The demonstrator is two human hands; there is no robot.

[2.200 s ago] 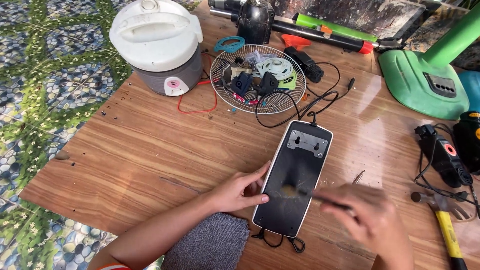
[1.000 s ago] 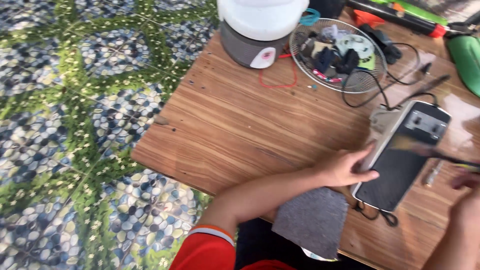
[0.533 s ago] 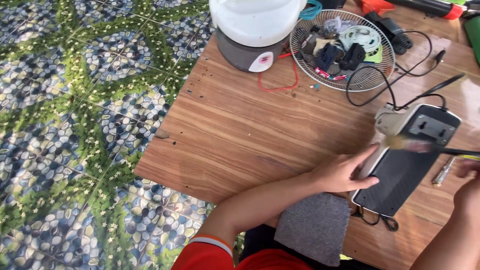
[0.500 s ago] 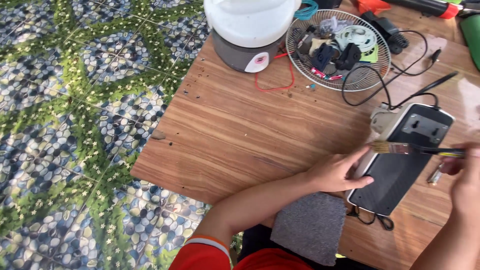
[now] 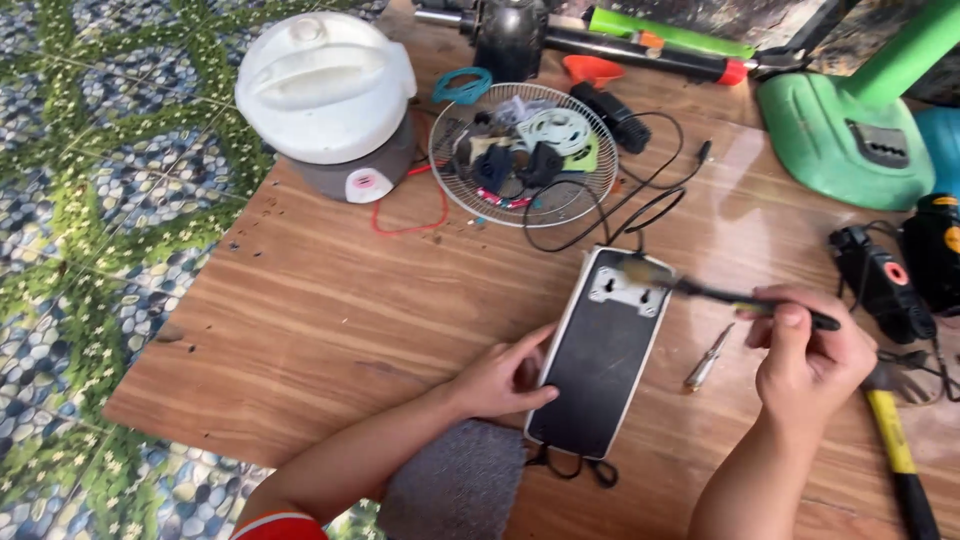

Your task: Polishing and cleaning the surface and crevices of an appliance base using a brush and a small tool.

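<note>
Wood-grain laminate, brown and slightly glossy, forms the table (image 5: 330, 320). A flat rectangular device (image 5: 603, 352) with rounded corners lies near the table's near edge: its upward face is matte black, rimmed in white, with a pale metal plate at the far end and a thin black loop of cord showing under the near end.

The left hand (image 5: 505, 378) rests against the device's left long edge, fingers curled together and thumb laid on the black face, steadying it. The right hand (image 5: 812, 362) hovers to the right of the device, fingers closed in a pinch around the dark slim handle of a small brush (image 5: 715, 291). The brush's pale bristles, blurred, touch the far end of the device at the metal plate.

A small metal tool (image 5: 708, 358) lies on the wood between device and right hand. A yellow-handled hammer (image 5: 895, 440) lies toward the right edge. At the far side stands a round wire grille (image 5: 523, 155), dished and holding mixed small parts and cables. Just left of it, near the far left corner, sits a white-lidded cooker (image 5: 330, 100) with a grey body. A green moulded plastic base (image 5: 850, 140) occupies the far right corner. Grey coarse fabric (image 5: 455, 485) overhangs the near edge beside the left forearm.
</note>
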